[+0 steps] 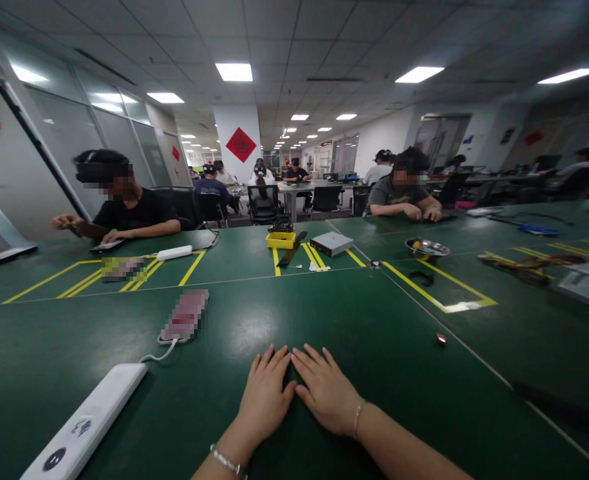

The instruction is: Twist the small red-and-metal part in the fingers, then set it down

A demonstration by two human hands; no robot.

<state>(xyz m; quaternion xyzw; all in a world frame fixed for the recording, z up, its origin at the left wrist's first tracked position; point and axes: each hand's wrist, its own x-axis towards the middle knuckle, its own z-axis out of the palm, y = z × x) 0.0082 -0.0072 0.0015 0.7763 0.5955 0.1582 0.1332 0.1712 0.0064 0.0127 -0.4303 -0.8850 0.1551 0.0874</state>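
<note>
My left hand lies palm down on the green table, its fingers stretched forward. Beside it, my right hand rests flat in the same way, and the fingertips and thumbs of the two hands almost meet. Neither holds anything. A beaded bracelet circles the left wrist, and a thin bracelet the right. To the left of my hands lies a phone, its screen blurred out. A short white cable joins it to a long white power bank-like bar.
Farther back stand a yellow tray, a grey metal box and a metal bowl. Yellow tape marks the tabletop. A small reddish object sits at right, with bundled cables beyond. Two people work across the table.
</note>
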